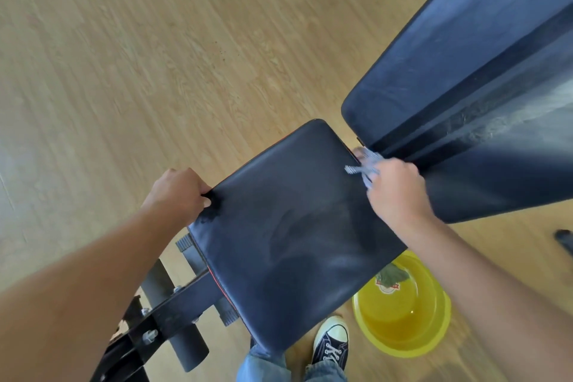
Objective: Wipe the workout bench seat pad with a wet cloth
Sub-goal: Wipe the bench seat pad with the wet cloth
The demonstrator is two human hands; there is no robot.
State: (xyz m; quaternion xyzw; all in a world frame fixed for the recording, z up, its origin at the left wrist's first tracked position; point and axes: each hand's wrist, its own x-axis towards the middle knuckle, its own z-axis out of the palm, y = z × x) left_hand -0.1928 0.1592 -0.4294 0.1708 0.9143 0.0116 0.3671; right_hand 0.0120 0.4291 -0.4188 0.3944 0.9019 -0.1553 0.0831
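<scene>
Right hand (398,192) squeezes soft, floppy white-blue wet cloth (364,167), best bunched up; left hand (178,195) grips smooth black seat pad (288,236) edge.

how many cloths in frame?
2. One cloth bunched in the right hand at the seat pad's far edge; a green cloth in the yellow basin.

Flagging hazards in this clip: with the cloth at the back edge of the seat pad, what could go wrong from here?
1. The right hand works the cloth at the gap between seat pad and back pad; the cloth or fingers might catch there.
2. The yellow basin sits on the floor close to the shoe; a step could tip it.
</scene>
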